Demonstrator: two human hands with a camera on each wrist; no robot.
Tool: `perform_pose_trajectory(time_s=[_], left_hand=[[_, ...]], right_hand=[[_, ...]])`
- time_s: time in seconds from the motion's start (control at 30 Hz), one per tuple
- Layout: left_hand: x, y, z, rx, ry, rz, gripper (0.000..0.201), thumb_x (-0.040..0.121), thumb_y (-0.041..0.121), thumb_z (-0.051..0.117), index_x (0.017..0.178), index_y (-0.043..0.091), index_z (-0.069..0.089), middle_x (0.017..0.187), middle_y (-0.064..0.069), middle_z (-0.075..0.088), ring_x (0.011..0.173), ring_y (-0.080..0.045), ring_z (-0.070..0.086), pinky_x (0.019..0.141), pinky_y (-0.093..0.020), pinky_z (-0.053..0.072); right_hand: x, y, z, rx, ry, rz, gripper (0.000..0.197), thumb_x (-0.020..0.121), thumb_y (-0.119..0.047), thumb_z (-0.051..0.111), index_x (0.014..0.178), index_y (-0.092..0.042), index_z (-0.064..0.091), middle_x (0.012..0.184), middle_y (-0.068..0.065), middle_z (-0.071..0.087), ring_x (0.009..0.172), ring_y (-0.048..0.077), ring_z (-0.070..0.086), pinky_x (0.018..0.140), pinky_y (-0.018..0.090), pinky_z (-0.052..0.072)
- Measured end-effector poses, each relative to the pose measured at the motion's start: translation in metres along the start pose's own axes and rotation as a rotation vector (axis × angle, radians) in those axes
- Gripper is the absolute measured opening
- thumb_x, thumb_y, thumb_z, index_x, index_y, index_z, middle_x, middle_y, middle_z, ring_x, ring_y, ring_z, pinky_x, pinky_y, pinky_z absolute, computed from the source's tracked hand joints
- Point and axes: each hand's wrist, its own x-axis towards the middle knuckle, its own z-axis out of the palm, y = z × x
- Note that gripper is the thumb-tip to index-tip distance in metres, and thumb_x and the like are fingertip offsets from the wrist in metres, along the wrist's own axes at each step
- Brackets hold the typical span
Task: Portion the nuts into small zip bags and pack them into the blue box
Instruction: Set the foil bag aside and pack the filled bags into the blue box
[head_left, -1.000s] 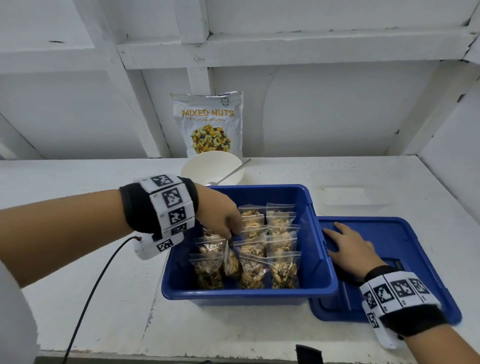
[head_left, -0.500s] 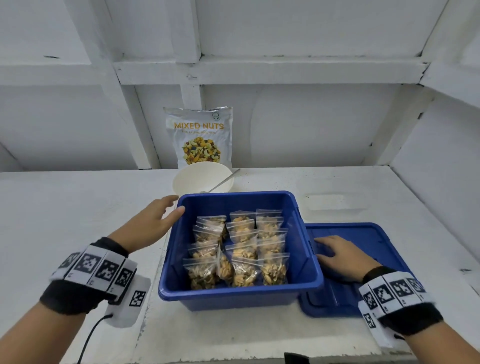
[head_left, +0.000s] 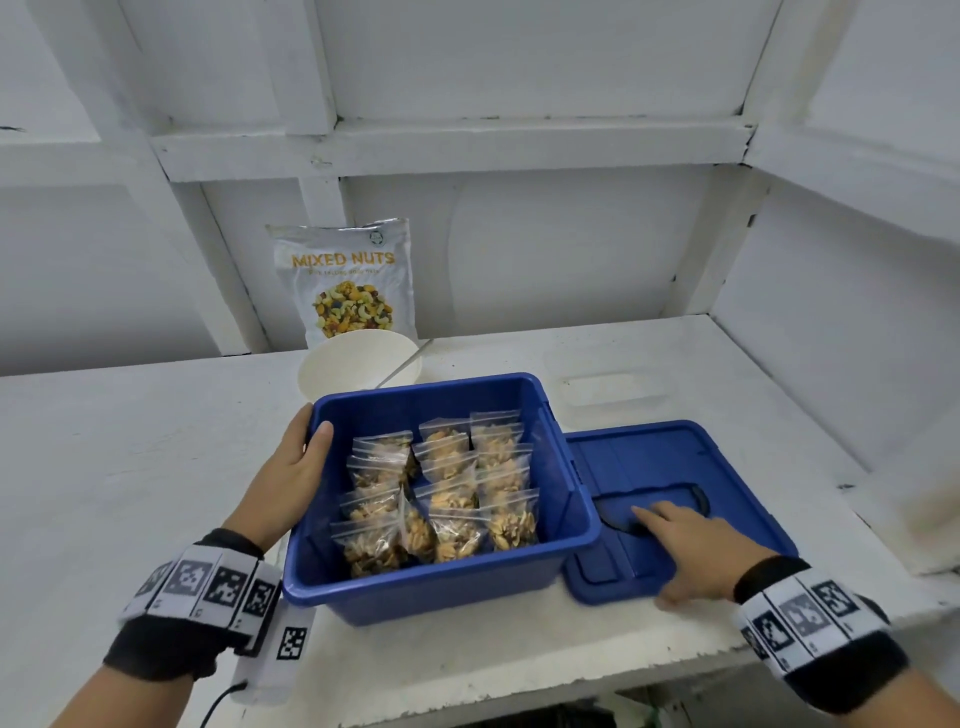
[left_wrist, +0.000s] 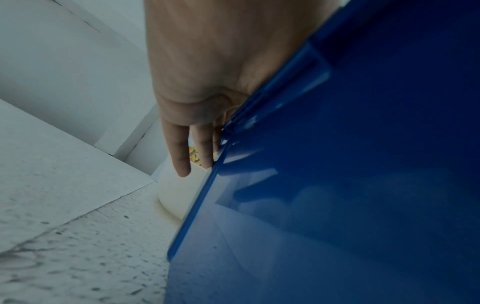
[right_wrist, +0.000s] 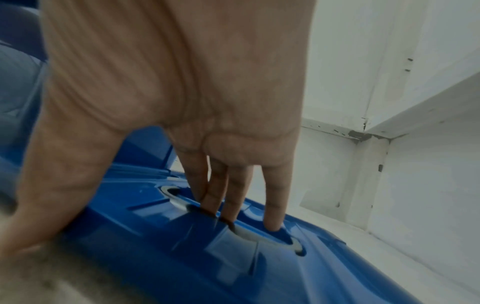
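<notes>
The blue box (head_left: 441, 587) stands mid-table and holds several small zip bags of nuts (head_left: 447, 499) packed in rows. My left hand (head_left: 311, 423) lies against its left wall, thumb over the rim. In the left wrist view the left hand's fingers (left_wrist: 182, 156) run straight along the blue box (left_wrist: 337, 164). The blue lid (head_left: 675, 462) lies flat to the right of the box. My right hand (head_left: 655, 558) grips it, with fingertips in the handle slot and the thumb at the front edge. The right wrist view shows its fingers (right_wrist: 218, 195) dipping into the slot of the lid (right_wrist: 207, 267).
A mixed nuts pouch (head_left: 345, 283) leans on the back wall. In front of it sits a white bowl (head_left: 358, 364) with a spoon (head_left: 405, 364). A clear shallow container (head_left: 608, 387) lies behind the lid. A white wall closes the right side. The table's front edge (head_left: 519, 680) is near.
My left hand came out of the box, away from the bags, and settled on the left rim. My right hand slid back along the lid to the handle slot.
</notes>
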Motion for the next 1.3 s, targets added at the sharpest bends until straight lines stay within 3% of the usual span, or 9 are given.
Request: perform_pose_trajectory(time_s=[0.17,0.47,0.67,0.77,0.97,1.17,1.3], left_hand=[[0.0,-0.005,-0.001,-0.022,0.004,0.018,0.041,0.1,0.03,0.03,0.14,0.02,0.034,0.14,-0.002,0.043,0.119,-0.014,0.042,0.102,-0.033,0.03],[0.001,-0.006,0.001,-0.006,0.016,-0.011,0.044,0.1,0.031,0.03,0.142,0.022,0.03,0.144,-0.002,0.04,0.128,-0.021,0.039,0.104,-0.035,0.028],[0.0,-0.005,0.001,-0.003,0.024,-0.033,0.045,0.1,0.03,0.03,0.143,0.022,0.028,0.145,-0.001,0.037,0.131,-0.022,0.037,0.104,-0.033,0.026],[-0.001,-0.004,0.002,0.007,0.018,-0.033,0.044,0.1,0.03,0.03,0.143,0.022,0.029,0.136,0.008,0.039,0.13,-0.021,0.037,0.101,-0.03,0.026],[0.001,-0.009,-0.001,-0.004,0.007,-0.054,0.047,0.099,0.036,0.03,0.144,0.024,0.028,0.146,-0.002,0.039,0.13,-0.022,0.039,0.109,-0.04,0.027],[-0.002,-0.003,0.0,-0.045,0.016,-0.068,0.046,0.1,0.032,0.027,0.145,0.021,0.027,0.142,0.006,0.036,0.134,-0.016,0.032,0.107,-0.027,0.021],[-0.004,-0.004,-0.004,-0.147,-0.029,-0.054,0.043,0.098,0.05,0.022,0.135,0.037,0.04,0.137,0.01,0.047,0.127,-0.01,0.044,0.11,-0.034,0.03]], right_hand=[[-0.005,0.009,-0.003,0.116,0.057,0.037,0.084,0.064,-0.048,0.071,0.135,-0.022,0.033,0.121,-0.008,0.034,0.112,0.017,0.044,0.093,0.029,0.041],[-0.04,0.022,-0.05,0.272,0.22,0.097,0.087,0.065,-0.058,0.07,0.136,-0.026,0.032,0.115,-0.008,0.033,0.108,0.018,0.046,0.097,0.032,0.039],[-0.058,0.004,-0.094,-0.033,0.332,0.111,0.081,0.074,-0.059,0.06,0.141,-0.032,0.025,0.116,-0.006,0.032,0.111,0.01,0.036,0.104,0.034,0.024],[-0.068,-0.003,-0.113,-0.071,0.355,0.096,0.083,0.075,-0.062,0.057,0.144,-0.033,0.021,0.118,-0.007,0.032,0.113,0.01,0.035,0.104,0.033,0.025],[-0.071,-0.031,-0.145,0.045,0.418,-0.076,0.085,0.073,-0.06,0.062,0.144,-0.033,0.023,0.117,-0.01,0.03,0.102,0.004,0.028,0.105,0.031,0.024],[-0.051,-0.092,-0.147,0.033,0.379,-0.295,0.084,0.076,-0.057,0.061,0.145,-0.031,0.021,0.125,-0.005,0.031,0.098,0.006,0.023,0.104,0.032,0.026],[-0.037,-0.131,-0.136,-0.033,0.324,-0.414,0.082,0.078,-0.058,0.059,0.145,-0.029,0.022,0.125,-0.002,0.032,0.112,0.015,0.033,0.104,0.037,0.027]])
